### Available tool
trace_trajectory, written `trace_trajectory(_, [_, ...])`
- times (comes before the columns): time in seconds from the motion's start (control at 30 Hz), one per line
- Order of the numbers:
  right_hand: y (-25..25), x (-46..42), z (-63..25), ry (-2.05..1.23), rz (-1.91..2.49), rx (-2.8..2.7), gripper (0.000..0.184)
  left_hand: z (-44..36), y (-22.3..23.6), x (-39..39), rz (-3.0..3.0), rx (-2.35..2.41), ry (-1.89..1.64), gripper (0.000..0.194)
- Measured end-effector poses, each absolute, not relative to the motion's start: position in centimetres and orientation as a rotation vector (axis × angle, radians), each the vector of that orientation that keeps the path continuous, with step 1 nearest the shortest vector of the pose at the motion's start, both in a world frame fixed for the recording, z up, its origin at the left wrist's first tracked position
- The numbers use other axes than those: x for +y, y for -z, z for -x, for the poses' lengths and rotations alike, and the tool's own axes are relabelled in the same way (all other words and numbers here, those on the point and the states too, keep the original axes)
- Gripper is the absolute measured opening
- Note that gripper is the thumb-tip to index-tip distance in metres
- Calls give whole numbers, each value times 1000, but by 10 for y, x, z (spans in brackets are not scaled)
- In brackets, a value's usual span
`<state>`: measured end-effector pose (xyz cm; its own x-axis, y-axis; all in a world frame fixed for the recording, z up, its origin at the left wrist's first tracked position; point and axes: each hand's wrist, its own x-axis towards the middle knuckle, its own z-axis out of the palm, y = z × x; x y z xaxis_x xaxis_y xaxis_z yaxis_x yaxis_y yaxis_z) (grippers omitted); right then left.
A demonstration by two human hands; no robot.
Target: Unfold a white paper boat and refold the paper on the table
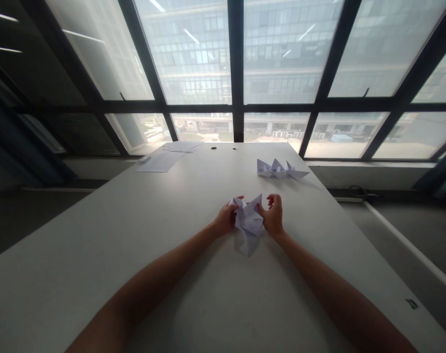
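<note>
A partly folded piece of white paper (248, 223) is held just above the grey table (98, 255), out in front of me. My left hand (226, 218) pinches its left side with closed fingers. On its right side my right hand (273, 214) grips it, fingers curled. A pointed flap of the paper hangs down toward me.
Folded white paper boats (280, 169) sit in a row farther back on the right. Flat paper sheets (160, 162) lie at the far left of the table, with more sheets (182, 146) behind them. Large windows rise beyond the table's far edge.
</note>
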<state>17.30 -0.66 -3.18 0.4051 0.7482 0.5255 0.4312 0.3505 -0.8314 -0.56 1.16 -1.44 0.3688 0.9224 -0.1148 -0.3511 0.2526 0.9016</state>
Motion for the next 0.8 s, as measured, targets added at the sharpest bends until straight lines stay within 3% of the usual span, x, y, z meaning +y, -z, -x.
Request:
trace_trajectory(0.07, [28, -8, -176, -218, 1277, -1341, 16, 5, 15, 12, -881, 704, -967, 58])
trace_trajectory(0.33, [38, -2, -174, -596, 1242, -1447, 40, 5, 15, 7, -921, 658, -919, 46])
trace_trajectory(0.5, [38, 2, -180, -776, 1152, -1233, 31, 13, 14, 14, -780, 685, -853, 40])
trace_trajectory(0.7, [35, 12, -200, -893, 1065, -849, 24, 25, 16, 41, -850, 882, -1086, 20])
trace_trajectory(0.8, [38, 18, -210, -859, 1110, -811, 27, 32, 18, 51, -975, 1009, -1152, 26])
